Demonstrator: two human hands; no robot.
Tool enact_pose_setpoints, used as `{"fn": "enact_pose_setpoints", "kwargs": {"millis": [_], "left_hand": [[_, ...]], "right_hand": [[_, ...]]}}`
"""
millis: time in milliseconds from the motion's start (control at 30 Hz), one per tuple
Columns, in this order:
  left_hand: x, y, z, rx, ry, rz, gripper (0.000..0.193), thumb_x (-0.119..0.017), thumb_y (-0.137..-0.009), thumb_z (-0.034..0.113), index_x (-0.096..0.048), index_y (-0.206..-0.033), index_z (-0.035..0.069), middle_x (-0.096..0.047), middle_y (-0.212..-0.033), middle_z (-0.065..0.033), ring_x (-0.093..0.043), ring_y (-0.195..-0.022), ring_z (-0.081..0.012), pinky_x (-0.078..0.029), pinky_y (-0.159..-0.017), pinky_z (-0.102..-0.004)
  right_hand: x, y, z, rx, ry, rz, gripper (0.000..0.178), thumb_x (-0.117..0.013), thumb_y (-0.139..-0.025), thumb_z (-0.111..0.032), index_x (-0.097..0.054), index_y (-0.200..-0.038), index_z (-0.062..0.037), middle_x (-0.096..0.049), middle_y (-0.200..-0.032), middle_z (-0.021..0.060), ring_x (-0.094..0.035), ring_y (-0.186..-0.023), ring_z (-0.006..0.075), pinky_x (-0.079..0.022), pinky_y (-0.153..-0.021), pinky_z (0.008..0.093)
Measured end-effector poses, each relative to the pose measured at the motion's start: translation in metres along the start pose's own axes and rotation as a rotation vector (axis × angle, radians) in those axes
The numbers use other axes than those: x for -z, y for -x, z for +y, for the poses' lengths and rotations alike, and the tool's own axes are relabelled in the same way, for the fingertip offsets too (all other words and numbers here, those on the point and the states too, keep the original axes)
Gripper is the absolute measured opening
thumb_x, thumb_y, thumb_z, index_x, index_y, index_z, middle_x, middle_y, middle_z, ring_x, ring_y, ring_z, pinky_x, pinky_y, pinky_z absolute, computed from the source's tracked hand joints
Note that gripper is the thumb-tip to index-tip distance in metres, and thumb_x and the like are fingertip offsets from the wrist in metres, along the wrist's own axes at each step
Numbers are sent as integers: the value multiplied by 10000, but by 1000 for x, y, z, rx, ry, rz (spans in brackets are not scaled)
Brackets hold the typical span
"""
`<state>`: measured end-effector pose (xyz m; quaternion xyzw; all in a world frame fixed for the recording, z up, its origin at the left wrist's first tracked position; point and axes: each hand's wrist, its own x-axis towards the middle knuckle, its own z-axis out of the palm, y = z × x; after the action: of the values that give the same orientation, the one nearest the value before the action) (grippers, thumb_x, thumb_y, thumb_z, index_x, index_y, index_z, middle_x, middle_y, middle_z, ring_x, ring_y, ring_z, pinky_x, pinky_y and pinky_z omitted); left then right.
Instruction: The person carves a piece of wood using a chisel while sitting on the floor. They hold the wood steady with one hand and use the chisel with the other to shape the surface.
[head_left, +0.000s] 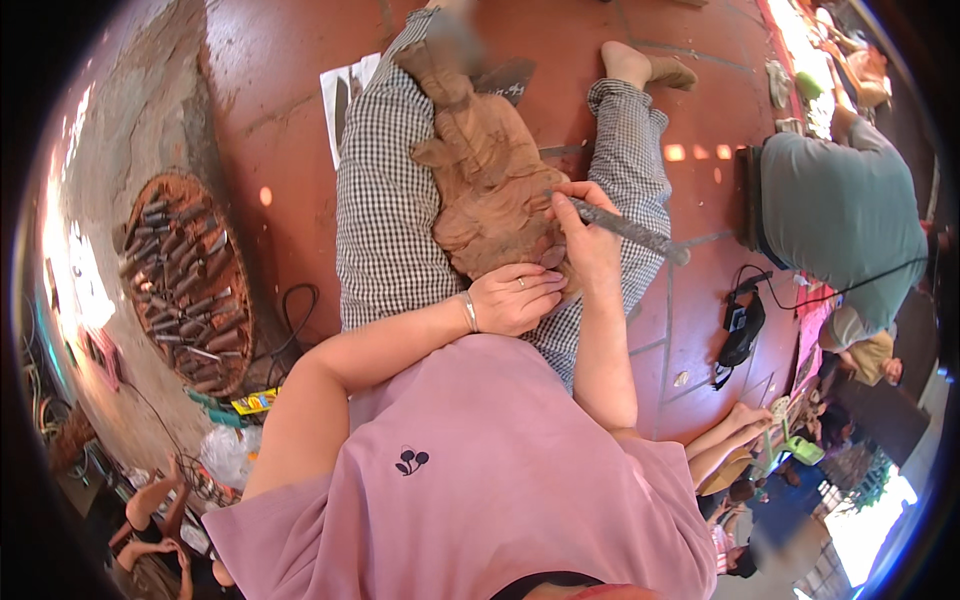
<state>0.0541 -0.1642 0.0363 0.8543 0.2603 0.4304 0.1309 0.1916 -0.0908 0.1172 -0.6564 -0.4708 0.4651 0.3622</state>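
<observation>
A carved brown seated figure (485,150), apparently wood, lies across my lap between my checked trouser legs, its head away from me. My left hand (515,298) is closed over the near end of its base, fingers bent together against it; the thumb is hidden. My right hand (592,240) grips a long grey rough-surfaced rod-like tool (640,235) between thumb and fingers. The tool's tip end is at the right side of the figure's lower part, but whether it touches cannot be made out. Its other end points out to the right.
At the left, an oval basket (150,215) full of wooden-handled carving tools lies on a grey slab (180,110). A printed sheet (333,110) is on the red tiled floor (270,150). A black pouch (740,335) with a cable lies at the right, near a co-worker in a grey-green shirt (840,200).
</observation>
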Motion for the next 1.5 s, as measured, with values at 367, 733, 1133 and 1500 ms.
{"fn": "enact_pose_setpoints", "kwargs": {"millis": [367, 733, 1133, 1500], "left_hand": [[-9, 7, -1, 12, 2, 37, 234, -653, -772, 152, -724, -982, 74, -738, -1173, -70, -689, -1097, -146, -493, -1024, -323], [-7, 6, -2, 7, -3, 25, 213, -660, -791, 159, -730, -973, 76, -739, -1169, -67, -687, -1104, -145, -487, -1032, -318], [-11, 10, -2, 7, 3, 21, 268, -653, -756, 167, -724, -1004, 91, -732, -1188, -52, -680, -1110, -134, -486, -1037, -318], [-10, 8, -4, -5, 20, 27, 215, -641, -794, 152, -722, -982, 85, -734, -1174, -65, -688, -1089, -142, -500, -1019, -314]], "right_hand": [[3, -10, 4, 72, 180, -32, 136, -676, -931, -114, -683, -996, 5, -699, -783, 59, -668, -764, 117, -510, -684, 277], [13, -22, 2, 0, 312, 15, 190, -760, -872, -148, -693, -977, -4, -729, -932, 100, -684, -862, 183, -531, -768, 318], [-3, -11, 8, 431, 640, 31, 151, -784, -817, -116, -705, -902, -19, -678, -1114, 173, -665, -1006, 346, -539, -863, 408], [15, -29, 4, 312, 601, -48, 150, -758, -867, -147, -697, -919, -19, -708, -899, 123, -674, -823, 254, -523, -736, 360]]}}
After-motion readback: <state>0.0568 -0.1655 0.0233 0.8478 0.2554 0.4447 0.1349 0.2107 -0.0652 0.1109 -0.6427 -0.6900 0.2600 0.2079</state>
